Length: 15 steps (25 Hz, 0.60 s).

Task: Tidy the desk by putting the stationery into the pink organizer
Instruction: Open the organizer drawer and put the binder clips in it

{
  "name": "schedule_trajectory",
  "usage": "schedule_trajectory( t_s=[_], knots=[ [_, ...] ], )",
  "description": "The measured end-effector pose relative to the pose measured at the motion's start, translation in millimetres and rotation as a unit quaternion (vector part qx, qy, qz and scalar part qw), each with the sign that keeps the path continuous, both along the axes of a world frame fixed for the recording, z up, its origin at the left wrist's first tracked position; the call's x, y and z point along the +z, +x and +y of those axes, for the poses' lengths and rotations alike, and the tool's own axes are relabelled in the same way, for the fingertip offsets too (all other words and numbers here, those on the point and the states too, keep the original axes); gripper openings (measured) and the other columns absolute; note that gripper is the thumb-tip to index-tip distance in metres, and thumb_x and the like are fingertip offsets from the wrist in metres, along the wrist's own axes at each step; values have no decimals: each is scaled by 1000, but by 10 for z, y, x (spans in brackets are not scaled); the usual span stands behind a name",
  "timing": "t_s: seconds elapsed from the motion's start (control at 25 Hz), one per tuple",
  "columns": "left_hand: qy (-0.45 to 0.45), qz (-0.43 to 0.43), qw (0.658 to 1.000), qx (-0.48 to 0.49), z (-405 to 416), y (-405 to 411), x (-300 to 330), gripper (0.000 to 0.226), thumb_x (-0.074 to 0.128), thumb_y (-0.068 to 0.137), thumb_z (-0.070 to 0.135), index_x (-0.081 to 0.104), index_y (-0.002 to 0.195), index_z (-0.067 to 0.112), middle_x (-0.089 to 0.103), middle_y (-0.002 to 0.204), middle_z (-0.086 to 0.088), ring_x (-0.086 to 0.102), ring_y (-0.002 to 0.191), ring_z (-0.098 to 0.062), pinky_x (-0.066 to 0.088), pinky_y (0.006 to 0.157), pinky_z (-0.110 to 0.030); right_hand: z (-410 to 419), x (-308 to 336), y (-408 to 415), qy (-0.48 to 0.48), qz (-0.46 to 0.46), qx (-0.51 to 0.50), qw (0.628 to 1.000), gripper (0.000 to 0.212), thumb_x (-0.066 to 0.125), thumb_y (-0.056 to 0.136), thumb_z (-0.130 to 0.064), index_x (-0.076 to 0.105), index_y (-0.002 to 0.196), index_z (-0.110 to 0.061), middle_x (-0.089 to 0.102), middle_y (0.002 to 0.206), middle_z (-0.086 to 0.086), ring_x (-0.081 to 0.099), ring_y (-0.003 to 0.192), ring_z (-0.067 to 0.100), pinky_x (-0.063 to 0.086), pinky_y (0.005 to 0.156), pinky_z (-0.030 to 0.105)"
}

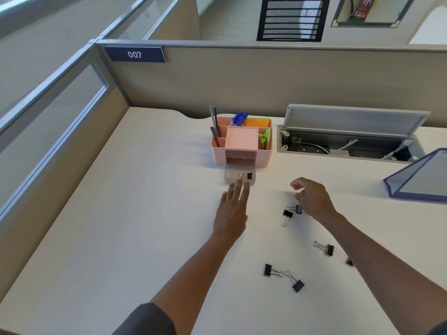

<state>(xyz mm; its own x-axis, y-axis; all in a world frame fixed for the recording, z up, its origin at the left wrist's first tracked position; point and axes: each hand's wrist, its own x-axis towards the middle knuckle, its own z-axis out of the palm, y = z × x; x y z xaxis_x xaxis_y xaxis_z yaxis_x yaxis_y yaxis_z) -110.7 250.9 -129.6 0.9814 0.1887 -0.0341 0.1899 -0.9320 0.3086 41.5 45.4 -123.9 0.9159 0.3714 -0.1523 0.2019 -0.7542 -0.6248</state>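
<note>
L hand flat, grip apart at drawer w/ binder clip; R hand grip apart, empty.

organizer sits at back centre of desk, its drawer pulled out in front, one binder clip in it. left hand just before the drawer, fingertips at its front edge. right hand to the right, over two clips. more clips lie nearer. cable tray right of organizer.
</note>
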Motion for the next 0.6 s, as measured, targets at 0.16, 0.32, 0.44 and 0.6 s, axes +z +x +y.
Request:
schedule_trajectory(
  t_s=[0.16, 0.32, 0.44, 0.6],
  knots=[
    [-33, -17, 999, -26, -332, -224, -47, 72, 63, 89, 21, 24, 149, 18, 37, 149, -4, 48, 121, -26, 47, 93, -38, -278, -136, -163, -4, 27, -15, 1000, 33, 64, 83, -4, 66, 111, -20, 65, 113, -2, 59, 88, 19, 49, 87, 35],
    [-64, 10, 998, -24, -522, -216, -22, 50, 59, 91, 29, 40, 137, 19, 48, 127, -3, 55, 104, -26, 48, 80, -38, -395, -208, -337, -11, 24, 3, 1000, 37, 67, 83, -6, 62, 118, -16, 61, 114, 3, 57, 89, 19, 43, 83, 30],
    [-69, 45, 996, -30, -695, -109, 52, 50, 58, 91, 37, 40, 135, 22, 47, 127, -4, 57, 103, -28, 50, 80, -40, -412, -213, -453, 1, 23, 2, 1000, 39, 67, 82, -6, 60, 119, -17, 58, 112, 1, 55, 89, 18, 40, 81, 29],
    [-58, 53, 996, -37, -905, 67, 118, 52, 57, 91, 37, 34, 136, 25, 48, 120, -5, 61, 95, -29, 49, 73, -39, -399, -206, -521, -17, 17, 9, 1000, 46, 66, 82, -6, 56, 125, -20, 53, 112, 0, 55, 94, 18, 39, 80, 28]
  ],
)
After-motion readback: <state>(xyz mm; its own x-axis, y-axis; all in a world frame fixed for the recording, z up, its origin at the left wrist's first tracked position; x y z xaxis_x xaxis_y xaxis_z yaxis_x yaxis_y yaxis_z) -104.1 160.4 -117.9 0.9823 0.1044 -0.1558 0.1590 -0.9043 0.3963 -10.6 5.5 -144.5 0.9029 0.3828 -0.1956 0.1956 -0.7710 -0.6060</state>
